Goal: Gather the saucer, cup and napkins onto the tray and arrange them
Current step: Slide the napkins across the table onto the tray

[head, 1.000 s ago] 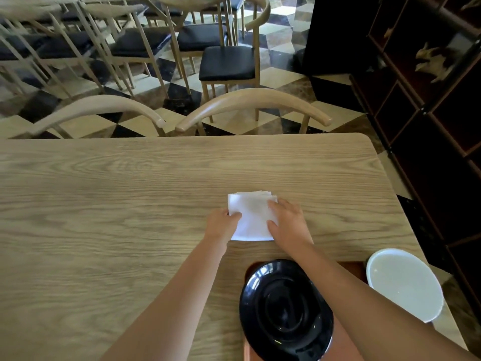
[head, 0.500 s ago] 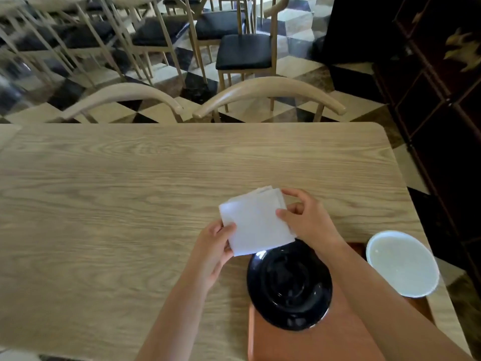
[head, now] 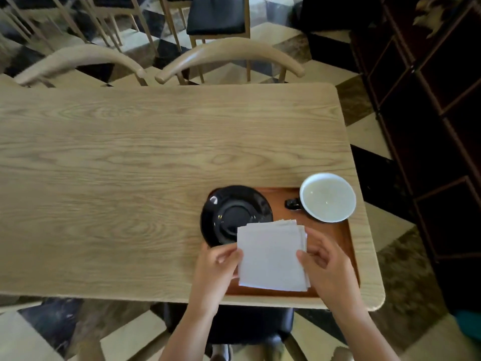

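Note:
A brown tray [head: 338, 230] lies at the table's near right corner. A glossy black saucer [head: 231, 212] rests on the tray's left end and overhangs its edge. A cup [head: 327, 197], white inside with a dark handle on its left, stands at the tray's far right corner. I hold a stack of white napkins [head: 272, 256] over the tray's near half, overlapping the saucer's near rim. My left hand [head: 217, 264] pinches its left edge. My right hand [head: 326, 264] grips its right edge.
The light wooden table [head: 130, 178] stretches left and away from the tray. Two curved chair backs [head: 229, 54] stand against its far edge, with more chairs behind. A dark cabinet [head: 429, 126] runs along the right. A black seat [head: 247, 327] is below the near edge.
Both hands lifted the napkin stack off the bare table and carried it toward me, over the tray. The view tilted down, so the whole tray and cup now show.

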Available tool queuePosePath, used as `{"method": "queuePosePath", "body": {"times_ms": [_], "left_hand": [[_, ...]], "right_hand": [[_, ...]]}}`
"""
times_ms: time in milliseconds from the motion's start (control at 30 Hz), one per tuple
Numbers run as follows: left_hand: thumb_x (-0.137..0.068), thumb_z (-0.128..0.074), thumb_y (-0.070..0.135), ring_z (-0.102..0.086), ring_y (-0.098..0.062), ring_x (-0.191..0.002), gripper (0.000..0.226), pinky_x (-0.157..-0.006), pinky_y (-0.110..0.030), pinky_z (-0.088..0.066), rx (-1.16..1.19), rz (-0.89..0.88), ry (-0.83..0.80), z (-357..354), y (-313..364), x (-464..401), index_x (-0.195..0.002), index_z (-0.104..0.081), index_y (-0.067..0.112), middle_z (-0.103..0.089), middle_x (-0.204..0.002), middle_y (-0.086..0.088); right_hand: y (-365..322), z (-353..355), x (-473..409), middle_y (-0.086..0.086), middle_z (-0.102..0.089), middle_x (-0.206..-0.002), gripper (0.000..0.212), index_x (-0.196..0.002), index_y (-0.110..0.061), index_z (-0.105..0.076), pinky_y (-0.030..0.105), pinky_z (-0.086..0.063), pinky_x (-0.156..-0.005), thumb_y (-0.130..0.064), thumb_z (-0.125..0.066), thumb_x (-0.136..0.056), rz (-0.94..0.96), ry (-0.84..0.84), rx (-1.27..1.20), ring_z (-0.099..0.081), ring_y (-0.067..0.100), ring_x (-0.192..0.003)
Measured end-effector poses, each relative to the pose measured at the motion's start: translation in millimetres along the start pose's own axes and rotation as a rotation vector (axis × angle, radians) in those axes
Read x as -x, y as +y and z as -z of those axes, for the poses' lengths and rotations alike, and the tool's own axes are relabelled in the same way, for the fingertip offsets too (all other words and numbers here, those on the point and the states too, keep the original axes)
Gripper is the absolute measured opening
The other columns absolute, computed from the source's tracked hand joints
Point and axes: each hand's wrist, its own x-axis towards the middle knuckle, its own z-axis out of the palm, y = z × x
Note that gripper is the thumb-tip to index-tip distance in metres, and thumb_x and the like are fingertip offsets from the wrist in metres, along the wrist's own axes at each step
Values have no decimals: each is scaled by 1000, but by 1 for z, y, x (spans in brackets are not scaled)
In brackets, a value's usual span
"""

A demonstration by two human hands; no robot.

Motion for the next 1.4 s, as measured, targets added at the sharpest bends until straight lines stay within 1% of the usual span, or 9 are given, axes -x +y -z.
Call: {"method": "queuePosePath", "body": {"times_ms": [133,367,533,767,933,1067,1200,1267,1400], "left_hand": [[-80,-62,6,-70,-11,-74,19,-65,-37,-59,-117,-104,54,-22,-15,16,-96,-61,16,-73,-84,-2],[-78,-63,0,-56,6,-95,31,-71,-7,-46,-371,-297,-87,-63,-32,23,-101,-60,21,-62,-102,11],[-79,-63,0,-57,-6,-95,31,-77,-17,-52,-501,-406,-49,-82,-40,16,-104,-62,18,-53,-98,23],[-79,-61,-6,-56,-7,-97,33,-76,-10,-50,-601,-512,-26,-88,-51,12,-106,-63,14,-57,-103,8],[-74,-68,-2,-60,-14,-87,35,-76,-18,-50,-717,-589,-68,-87,-60,11,-105,-62,13,-58,-101,1],[-73,-73,10,-49,-24,-122,38,-97,-20,-40,-892,-692,-62,-84,-66,13,-109,-62,12,-52,-130,-10],[-87,-52,20,-30,-26,-137,38,-103,-37,-42,-1037,-841,-83,-84,-72,10,-123,-53,8,-35,-147,-16],[-91,-37,28,-30,-26,-137,43,-101,-38,-44,-1093,-831,-113,-84,-74,9,-131,-46,13,-35,-148,-16],[-92,-32,32,-32,-27,-136,45,-100,-37,-45,-1165,-827,-133,-81,-72,9,-134,-41,17,-36,-147,-17]], "right_hand": [[26,21,6,-11,-65,-102,42,-109,-39,-56,30,-53,-77,-7,-63,-82,14,-12,7,-62,8,-89],[46,47,-4,-13,-59,-106,58,-129,-32,-47,13,-44,-75,-3,-59,-81,108,-29,220,-57,2,-90],[55,53,-11,-3,-56,-124,57,-136,-27,-40,21,-46,-84,-4,-56,-87,172,-36,356,-52,7,-95],[67,56,-12,-1,-54,-128,61,-140,-28,-34,18,-42,-83,-5,-56,-88,257,-20,410,-54,10,-102],[78,55,-8,8,-60,-117,61,-135,-14,-44,26,-53,-75,3,-62,-80,378,46,547,-61,21,-97],[90,50,-5,16,-62,-119,59,-122,-8,-57,32,-58,-63,5,-73,-67,543,157,714,-62,29,-102],[101,47,-4,12,-48,-141,38,-123,-11,-58,39,-48,-97,-29,-43,-92,635,82,827,-38,27,-133],[108,49,-4,10,-46,-143,52,-126,-13,-56,43,-43,-103,-42,-23,-97,643,35,904,-34,24,-136],[105,50,-2,11,-46,-142,57,-128,-13,-53,45,-40,-105,-43,-15,-98,622,-6,966,-36,25,-135]]}}
